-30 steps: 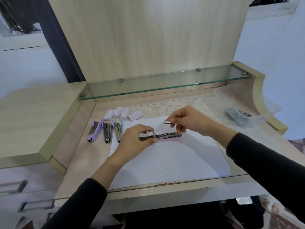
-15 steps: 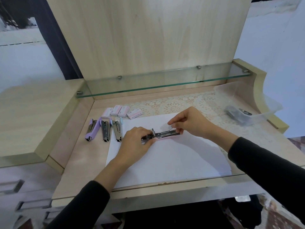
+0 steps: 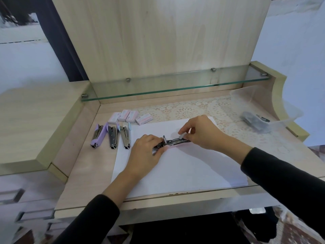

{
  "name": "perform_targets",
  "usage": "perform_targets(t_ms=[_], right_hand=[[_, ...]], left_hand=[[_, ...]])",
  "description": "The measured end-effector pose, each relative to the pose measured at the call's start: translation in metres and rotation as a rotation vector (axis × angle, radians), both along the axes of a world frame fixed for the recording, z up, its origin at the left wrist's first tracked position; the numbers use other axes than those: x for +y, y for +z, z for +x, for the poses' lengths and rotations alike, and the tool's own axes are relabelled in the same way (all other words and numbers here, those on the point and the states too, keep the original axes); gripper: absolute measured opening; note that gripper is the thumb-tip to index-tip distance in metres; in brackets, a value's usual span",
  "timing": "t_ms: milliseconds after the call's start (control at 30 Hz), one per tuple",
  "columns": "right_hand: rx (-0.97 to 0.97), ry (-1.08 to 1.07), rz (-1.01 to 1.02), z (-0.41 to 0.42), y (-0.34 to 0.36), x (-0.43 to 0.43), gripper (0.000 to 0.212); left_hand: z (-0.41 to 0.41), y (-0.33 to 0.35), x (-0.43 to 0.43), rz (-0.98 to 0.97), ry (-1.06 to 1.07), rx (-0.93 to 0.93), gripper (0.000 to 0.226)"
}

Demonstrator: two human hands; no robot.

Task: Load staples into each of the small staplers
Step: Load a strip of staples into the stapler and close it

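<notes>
An opened pink stapler (image 3: 173, 142) lies flat on the white sheet of paper (image 3: 184, 169), its metal staple channel facing up. My left hand (image 3: 145, 152) presses down on its left end. My right hand (image 3: 200, 132) pinches a small strip of staples (image 3: 182, 136) and holds it right at the channel. Three other small staplers lie in a row left of the paper: a purple one (image 3: 97, 136), a second one (image 3: 112, 137) and a pale blue one (image 3: 125, 136). Several small pink staple boxes (image 3: 130, 117) sit behind them.
A clear plastic tub (image 3: 274, 110) at the right holds a grey stapler (image 3: 253, 121). A lace mat (image 3: 193, 107) covers the back of the desk. A glass shelf (image 3: 175, 89) hangs low over the rear. A raised wooden side surface (image 3: 35, 120) borders the left.
My right hand came down from above the stapler and brought the staple strip to the open channel. My left hand stayed on the stapler's left end.
</notes>
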State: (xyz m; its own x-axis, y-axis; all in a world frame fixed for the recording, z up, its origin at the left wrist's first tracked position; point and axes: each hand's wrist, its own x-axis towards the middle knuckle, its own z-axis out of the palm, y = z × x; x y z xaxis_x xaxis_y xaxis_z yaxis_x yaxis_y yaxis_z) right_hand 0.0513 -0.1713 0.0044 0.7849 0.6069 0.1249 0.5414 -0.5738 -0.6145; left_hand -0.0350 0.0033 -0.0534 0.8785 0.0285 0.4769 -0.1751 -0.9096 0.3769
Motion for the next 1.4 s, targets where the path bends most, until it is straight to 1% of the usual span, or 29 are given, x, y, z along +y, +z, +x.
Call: perform_targets(t_ms=[67, 200, 267, 333, 500, 567, 700, 900, 1233, 1400], right_hand=[[-0.100, 0.037, -0.083, -0.001, -0.001, 0.001, 0.017], [-0.207, 0.063, -0.236, -0.002, 0.001, 0.001, 0.023], [-0.252, 0.085, -0.283, -0.002, 0.000, 0.001, 0.022], [-0.253, 0.094, -0.241, -0.002, -0.001, 0.000, 0.020], [-0.195, 0.123, -0.007, -0.001, -0.010, -0.001, 0.015], [-0.208, 0.145, 0.046, -0.003, -0.016, 0.000, 0.013], [-0.252, 0.095, 0.125, -0.003, -0.024, -0.001, 0.010], [-0.250, 0.093, 0.178, -0.003, -0.032, 0.002, 0.011], [-0.154, 0.086, 0.275, -0.001, -0.034, 0.006, 0.011], [-0.149, 0.113, 0.257, 0.001, -0.034, 0.005, 0.014]], left_hand=[[0.000, -0.001, 0.000, 0.007, -0.005, -0.006, 0.046], [0.000, -0.002, 0.001, 0.014, -0.010, -0.012, 0.045], [0.001, -0.003, 0.001, 0.014, -0.013, -0.026, 0.043], [0.001, -0.004, 0.002, 0.022, -0.016, -0.044, 0.041], [0.002, -0.010, 0.003, 0.064, 0.003, -0.117, 0.036], [0.003, -0.011, 0.003, 0.067, 0.003, -0.143, 0.035], [0.005, -0.012, 0.004, 0.082, -0.009, -0.174, 0.035], [0.006, -0.013, 0.005, 0.065, -0.018, -0.166, 0.035], [0.005, -0.012, 0.004, 0.064, -0.027, -0.174, 0.032], [0.005, -0.011, 0.004, 0.058, -0.033, -0.170, 0.032]])
